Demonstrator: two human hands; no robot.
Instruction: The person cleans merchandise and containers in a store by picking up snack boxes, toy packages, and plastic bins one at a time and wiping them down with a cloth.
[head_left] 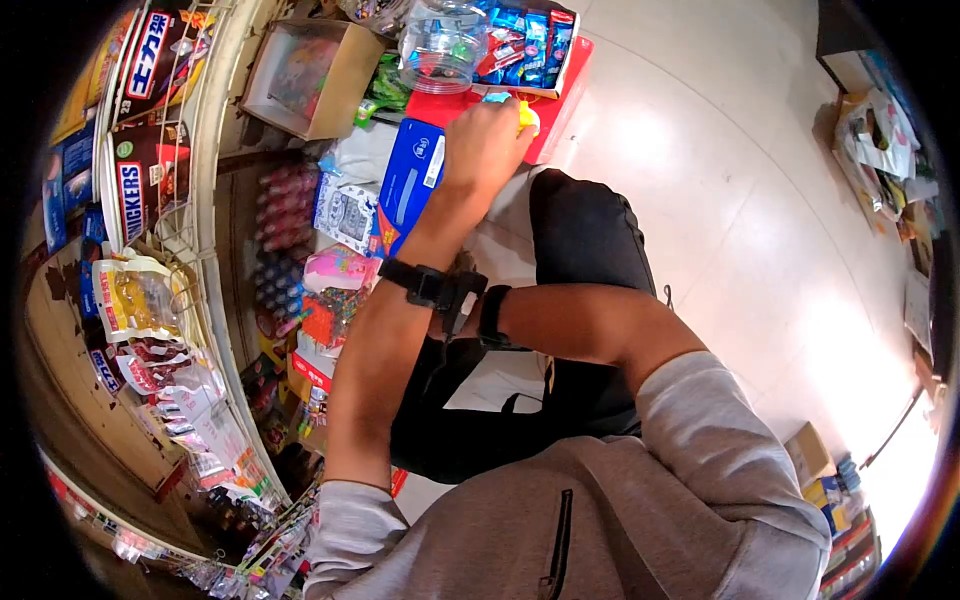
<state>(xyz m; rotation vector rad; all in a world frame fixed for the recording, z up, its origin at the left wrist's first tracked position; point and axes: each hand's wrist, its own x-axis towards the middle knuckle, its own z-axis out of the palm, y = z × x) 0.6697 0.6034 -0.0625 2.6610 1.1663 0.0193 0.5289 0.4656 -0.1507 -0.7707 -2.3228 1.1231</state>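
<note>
My left hand point(485, 145) reaches over a red box lid point(440, 106), its fingers closed on a small yellow item point(529, 118). Something light blue shows at the knuckles. Just below the hand lies a blue box point(410, 185). Above it are a clear plastic jar point(443, 45) and an open box of blue and red packets point(535, 45). My right forearm crosses under my left wrist; the right hand is almost wholly hidden there, its fingers out of sight. Both wrists wear black straps.
Shelves with Snickers bags point(150, 185) and other snack packs curve along the left. An open cardboard box point(310, 80) stands at the upper left. Bottles and toys lie below the blue box. Pale tiled floor point(720, 180) spans the right, with a filled bin point(870, 150) beyond.
</note>
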